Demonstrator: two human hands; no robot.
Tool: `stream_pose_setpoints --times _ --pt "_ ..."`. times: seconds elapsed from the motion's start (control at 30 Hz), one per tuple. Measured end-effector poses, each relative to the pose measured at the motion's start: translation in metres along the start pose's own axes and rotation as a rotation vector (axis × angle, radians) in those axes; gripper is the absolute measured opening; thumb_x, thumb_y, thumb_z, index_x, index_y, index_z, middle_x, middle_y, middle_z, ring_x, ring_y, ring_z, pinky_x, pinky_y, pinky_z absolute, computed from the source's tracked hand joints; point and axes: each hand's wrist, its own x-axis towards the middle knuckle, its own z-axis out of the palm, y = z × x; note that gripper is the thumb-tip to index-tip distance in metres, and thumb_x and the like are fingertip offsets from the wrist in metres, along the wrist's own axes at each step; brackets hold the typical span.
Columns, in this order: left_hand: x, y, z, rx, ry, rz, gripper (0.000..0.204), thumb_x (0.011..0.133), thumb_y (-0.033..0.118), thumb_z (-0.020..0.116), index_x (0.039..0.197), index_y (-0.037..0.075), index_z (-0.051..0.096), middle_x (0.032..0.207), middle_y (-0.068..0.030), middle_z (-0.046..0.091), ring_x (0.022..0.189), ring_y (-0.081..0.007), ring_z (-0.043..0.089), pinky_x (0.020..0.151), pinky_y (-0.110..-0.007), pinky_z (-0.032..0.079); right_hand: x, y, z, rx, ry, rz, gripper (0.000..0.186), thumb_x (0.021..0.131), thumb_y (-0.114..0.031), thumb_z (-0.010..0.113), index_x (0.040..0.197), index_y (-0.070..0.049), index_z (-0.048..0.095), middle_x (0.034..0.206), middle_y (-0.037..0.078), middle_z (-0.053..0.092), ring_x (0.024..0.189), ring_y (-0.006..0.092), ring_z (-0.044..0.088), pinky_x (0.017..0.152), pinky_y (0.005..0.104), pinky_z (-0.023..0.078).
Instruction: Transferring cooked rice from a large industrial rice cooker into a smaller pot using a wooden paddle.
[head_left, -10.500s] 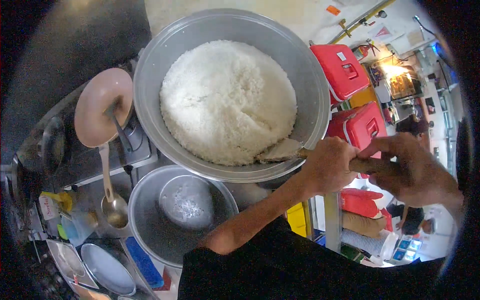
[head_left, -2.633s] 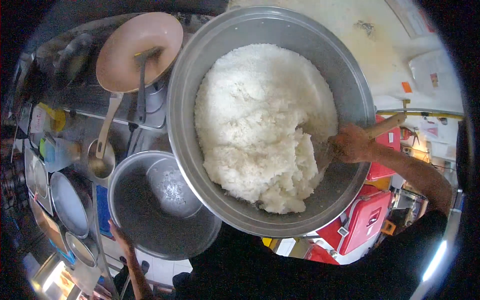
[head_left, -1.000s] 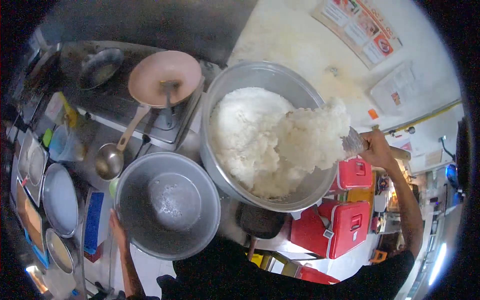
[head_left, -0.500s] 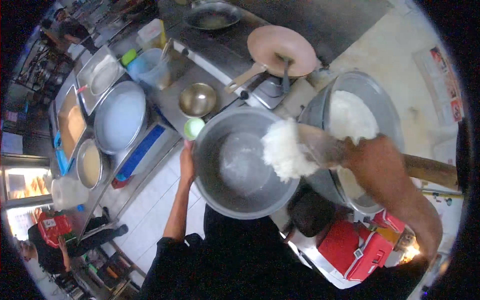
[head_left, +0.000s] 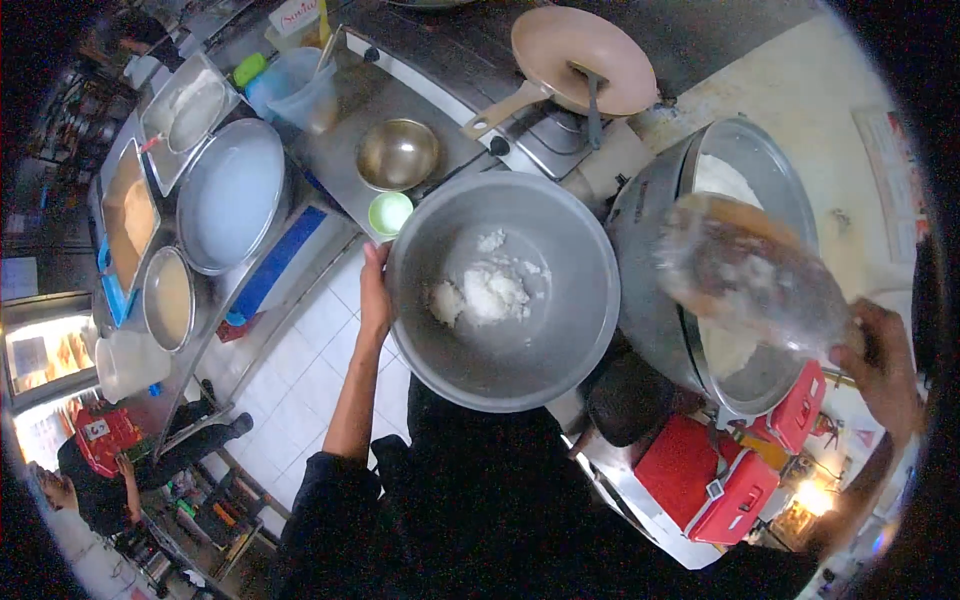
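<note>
My left hand (head_left: 375, 295) grips the left rim of a grey metal bowl (head_left: 420, 355), where clumps of white rice (head_left: 495, 295) lie at the bottom. My right hand (head_left: 875, 350), at the far right, is closed on the handle of a wide wooden paddle (head_left: 735, 260), blurred and smeared with rice. The paddle is tilted over the large metal pot (head_left: 805, 210) right of the bowl, partly hiding the rice in it. A small green cup (head_left: 390, 212) sits beside the bowl, just above my left hand.
A pink pan (head_left: 610, 50) rests on a stove at the top. A brass-coloured bowl (head_left: 395, 150), a pail of white liquid (head_left: 225, 195) and trays (head_left: 130, 215) stand on the left counter. Red coolers (head_left: 740, 495) are at lower right. A co-worker (head_left: 100, 500) holds a red box at lower left.
The view has swung left toward the bowl. The rice that was heaped on the paddle now lies in the bowl, and my right hand and paddle have moved right, over the pot.
</note>
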Motion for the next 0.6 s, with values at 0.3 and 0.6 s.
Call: stream_pose_setpoints --times 0.3,0.6 --pt "0.003 -0.029 -0.04 0.086 0.095 -0.094 0.063 0.091 0.05 0.031 0.133 0.003 0.033 0.138 -0.0111 0.033 0.126 -0.0268 0.031 0.105 -0.042 0.023 -0.003 0.114 -0.005 -0.842 -0.032 0.137 0.036 0.081 -0.022 0.057 0.108 -0.001 0.049 0.073 0.018 0.058 0.072 0.0366 0.056 0.066 0.0441 0.043" --pt "-0.022 0.0 0.005 0.018 0.094 -0.091 0.067 0.091 0.057 0.023 0.129 0.004 0.037 0.125 -0.0127 0.043 0.115 -0.0268 0.04 0.099 -0.041 0.03 0.06 0.175 -0.001 -0.933 0.062 -0.05 0.038 0.08 -0.039 0.057 0.096 -0.005 0.055 0.068 0.012 0.061 0.069 0.0314 0.059 0.066 0.0416 0.045"
